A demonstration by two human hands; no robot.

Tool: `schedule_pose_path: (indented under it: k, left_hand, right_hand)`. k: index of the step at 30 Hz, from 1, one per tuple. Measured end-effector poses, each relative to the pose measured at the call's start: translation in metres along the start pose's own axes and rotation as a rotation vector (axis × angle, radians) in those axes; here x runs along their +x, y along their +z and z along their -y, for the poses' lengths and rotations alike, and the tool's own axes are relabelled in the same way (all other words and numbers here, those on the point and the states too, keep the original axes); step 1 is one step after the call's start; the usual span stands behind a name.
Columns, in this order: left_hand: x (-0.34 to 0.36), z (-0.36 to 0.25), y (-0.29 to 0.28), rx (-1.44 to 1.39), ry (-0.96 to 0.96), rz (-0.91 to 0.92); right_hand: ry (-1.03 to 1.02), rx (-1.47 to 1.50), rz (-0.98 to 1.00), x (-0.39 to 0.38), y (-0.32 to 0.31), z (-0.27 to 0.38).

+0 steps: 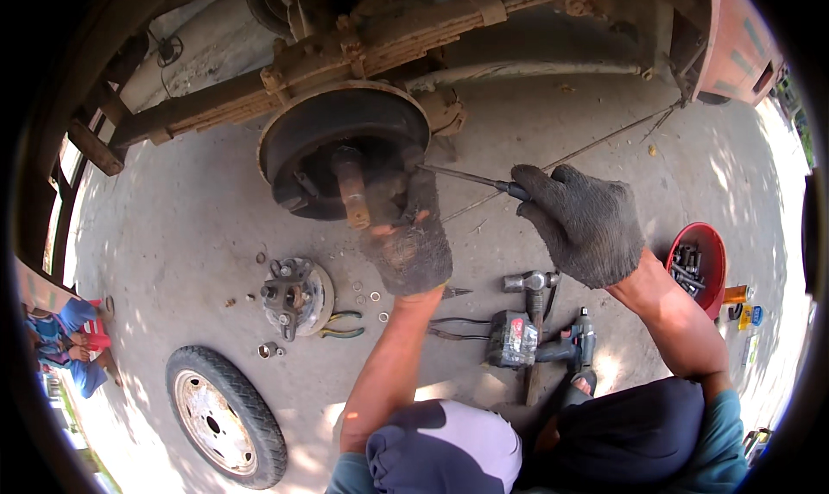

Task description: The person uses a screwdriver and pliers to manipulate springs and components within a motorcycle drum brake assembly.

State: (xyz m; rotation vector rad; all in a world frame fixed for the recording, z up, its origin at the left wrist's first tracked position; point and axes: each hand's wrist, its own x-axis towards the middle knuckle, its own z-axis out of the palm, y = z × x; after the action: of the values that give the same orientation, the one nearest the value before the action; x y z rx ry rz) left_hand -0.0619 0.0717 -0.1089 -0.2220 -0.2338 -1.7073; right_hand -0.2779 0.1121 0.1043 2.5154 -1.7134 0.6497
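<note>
My right hand (pixel 589 222), in a dark knit glove, is closed round the handle of a screwdriver (pixel 464 176). Its long shaft points left, and the tip meets the right side of the round brake assembly (pixel 319 123). Below that tip is my gloved left hand (pixel 413 254), raised against the lower right of the brake. Dark parts and blur hide how its fingers are set and whether they grip anything. A rusty axle spindle (pixel 352 192) sticks out of the brake's middle, just left of my left hand.
Rusty leaf springs (pixel 389 45) run overhead. On the concrete lie a hub (pixel 298 297), pliers (pixel 343 326), a hammer (pixel 531 282), a cordless impact wrench (pixel 566 347) and a wheel (pixel 216 421). A red bowl (pixel 712 265) of bolts stands right. A person (pixel 73 343) sits far left.
</note>
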Motion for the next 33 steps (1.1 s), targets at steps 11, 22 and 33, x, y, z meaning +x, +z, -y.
schedule_pose_path:
  k: [11, 22, 33]
  left_hand:
    - [-0.004, 0.003, -0.005, -0.721, 0.007, -0.115]
    - [0.033, 0.017, 0.019, 0.112, 0.253, -0.127]
    - [0.041, 0.009, 0.049, 0.342, 0.201, -0.163]
  right_hand:
    - [-0.237, -0.116, 0.103, 0.05, -0.03, -0.033]
    - [-0.071, -0.153, 0.177, 0.028, -0.031, -0.006]
    - [-0.181, -0.109, 0.07, 0.053, -0.014, 0.015]
